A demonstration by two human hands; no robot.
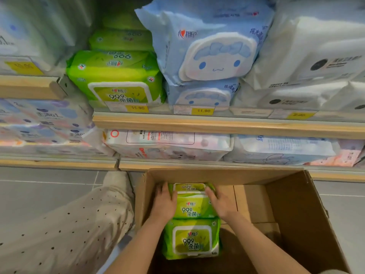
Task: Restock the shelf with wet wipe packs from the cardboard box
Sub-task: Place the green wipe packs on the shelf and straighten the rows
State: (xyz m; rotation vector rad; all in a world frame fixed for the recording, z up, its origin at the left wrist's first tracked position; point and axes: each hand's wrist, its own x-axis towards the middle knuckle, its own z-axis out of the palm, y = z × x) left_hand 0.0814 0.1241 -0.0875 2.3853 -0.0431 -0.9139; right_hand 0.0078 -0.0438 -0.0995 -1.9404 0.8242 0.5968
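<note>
A: Head view, quick pass. Green wet wipe packs [191, 220] sit in the cardboard box [292, 210] on the floor, three showing, stacked toward the box's left side.

B: Hands?

A: Both are down in the box, forearms reaching in from the bottom edge. Left hand [165, 204] is flat against the left side of the middle pack, right hand [221, 204] against its right side, fingers pointing forward. They're pressing the pack between them; palms clamp it, fingers not curled under that I can see.

B: Anything hidden?

A: Far pack is mostly covered, only its lid shows. Box bottom is dark. Matching green packs [116, 76] already lie on the shelf [217, 123] above, beside blue packs [207, 46]. Upper corners are blurred. Dotted trouser leg [65, 224] at left.
</note>
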